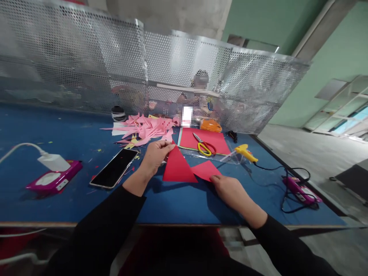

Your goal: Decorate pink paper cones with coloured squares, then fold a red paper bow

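My left hand pinches the top corner of a red paper triangle, held just above the blue table. Between the thumb and fingers of my right hand is the lower edge of a smaller red piece of paper. The two red papers meet or overlap near the triangle's lower right side; I cannot tell whether they are joined. Beyond them, scissors with yellow and red handles lie on a stack of red paper sheets.
Pink paper scraps are heaped at the back. A phone and a purple power strip lie left. To the right are a yellow glue gun and another purple power strip. Behind the perforated metal screen is a person.
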### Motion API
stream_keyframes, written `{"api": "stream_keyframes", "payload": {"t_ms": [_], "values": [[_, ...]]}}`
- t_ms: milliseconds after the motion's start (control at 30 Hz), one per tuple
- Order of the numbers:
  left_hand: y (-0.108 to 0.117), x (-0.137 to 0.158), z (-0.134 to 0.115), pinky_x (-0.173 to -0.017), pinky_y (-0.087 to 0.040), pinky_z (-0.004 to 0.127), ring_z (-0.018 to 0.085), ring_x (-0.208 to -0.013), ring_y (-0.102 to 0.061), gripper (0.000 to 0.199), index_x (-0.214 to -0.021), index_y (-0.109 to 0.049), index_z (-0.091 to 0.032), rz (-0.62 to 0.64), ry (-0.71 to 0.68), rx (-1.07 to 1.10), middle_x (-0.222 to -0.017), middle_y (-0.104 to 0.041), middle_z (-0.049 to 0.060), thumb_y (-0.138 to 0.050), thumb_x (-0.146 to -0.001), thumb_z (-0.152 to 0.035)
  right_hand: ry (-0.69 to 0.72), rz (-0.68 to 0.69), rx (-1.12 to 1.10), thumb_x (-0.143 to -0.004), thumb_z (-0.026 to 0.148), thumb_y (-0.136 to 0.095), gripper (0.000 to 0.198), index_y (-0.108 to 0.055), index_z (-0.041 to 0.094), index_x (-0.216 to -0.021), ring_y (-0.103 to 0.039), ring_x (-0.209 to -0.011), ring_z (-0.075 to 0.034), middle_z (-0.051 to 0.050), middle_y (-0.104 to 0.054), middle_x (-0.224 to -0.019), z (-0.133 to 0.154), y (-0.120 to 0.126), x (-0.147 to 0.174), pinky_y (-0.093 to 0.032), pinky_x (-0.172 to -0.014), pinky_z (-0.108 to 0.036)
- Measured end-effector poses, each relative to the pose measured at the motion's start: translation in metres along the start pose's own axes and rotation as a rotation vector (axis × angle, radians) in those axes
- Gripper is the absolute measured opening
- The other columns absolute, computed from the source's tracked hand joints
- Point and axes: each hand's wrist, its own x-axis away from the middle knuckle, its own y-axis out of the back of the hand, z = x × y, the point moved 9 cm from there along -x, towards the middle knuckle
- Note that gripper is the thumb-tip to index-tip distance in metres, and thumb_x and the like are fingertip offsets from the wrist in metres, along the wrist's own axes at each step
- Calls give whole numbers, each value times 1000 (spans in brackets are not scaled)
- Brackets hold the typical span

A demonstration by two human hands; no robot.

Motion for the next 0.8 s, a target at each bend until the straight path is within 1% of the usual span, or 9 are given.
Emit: {"api": "stream_keyframes", "payload": {"t_ms": [67,200,233,300,400,467,567,700,800], "values": [[1,-1,1,-47,-45,23,11,-50,-56,12,-68,-67,-18,0,-5,-14,-60,-64,0,-74,-70,-28,-29,-68,-41,-98,18,-41,31,-72,19,-96,-72,-72,-22,-9,-76,-83,-15,20,2,-44,-60,-28],[0,-1,1,-48,-45,22,11,-53,-57,16,-67,-68,-18,14,-27,-36,-62,-66,1,-75,-70,-32,-172,-518,-176,-98,43,-48,36,-73,22,-81,-53,-48,-17,-1,-58,-52,-56,100,6,-30,-51,-27],[-1,-1,1,-48,-44,22,11,-54,-57,17,-67,-68,-18,15,-35,-39,-62,-66,1,-75,-70,-33,-237,-626,-156,-97,45,-49,37,-74,21,-84,-51,-49,-17,-2,-59,-53,-64,117,4,-28,-51,-28],[-1,0,1,-48,-44,21,11,-54,-57,18,-68,-68,-18,8,-54,-44,-63,-65,1,-75,-70,-34,-337,-736,-141,-98,40,-47,35,-75,20,-94,-59,-63,-20,-8,-70,-74,-75,133,-13,-28,-55,-29],[-2,0,1,-48,-43,22,11,-54,-56,18,-71,-70,-18,-5,-82,-63,-63,-65,1,-75,-71,-35,-378,-694,-407,-95,24,-44,34,-71,14,-114,-64,-91,-26,-19,-71,-116,-83,115,-61,-37,-68,-31],[-4,1,2,-49,-43,23,12,-54,-55,18,-72,-73,-18,-8,-98,-82,-64,-66,1,-74,-72,-35,-324,-628,-513,-90,20,-50,29,-74,10,-102,-65,-97,-29,-23,-72,-111,-76,95,-92,-42,-76,-34],[-8,2,1,-54,-45,25,13,-59,-57,15,-73,-75,-19,4,-135,-116,-68,-70,2,-74,-73,-34,-210,-541,-695,-85,24,-59,22,-76,13,-91,-68,-96,-27,-18,-75,-101,-53,71,-116,-47,-82,-35],[-18,5,1,-61,-46,25,14,-68,-61,11,-72,-77,-21,70,-167,-166,-75,-74,2,-74,-73,-31,-17,-425,-1009,-90,44,-56,34,-77,18,-95,-69,-82,-20,-5,-76,-85,-4,64,-117,-52,-75,-31],[-26,8,3,-58,-42,25,14,-64,-58,13,-69,-76,-19,125,-168,-187,-69,-72,1,-72,-73,-31,73,-386,-1193,-80,48,-67,31,-77,20,-87,-65,-74,-17,-2,-74,-78,23,68,-111,-51,-71,-29]]}}
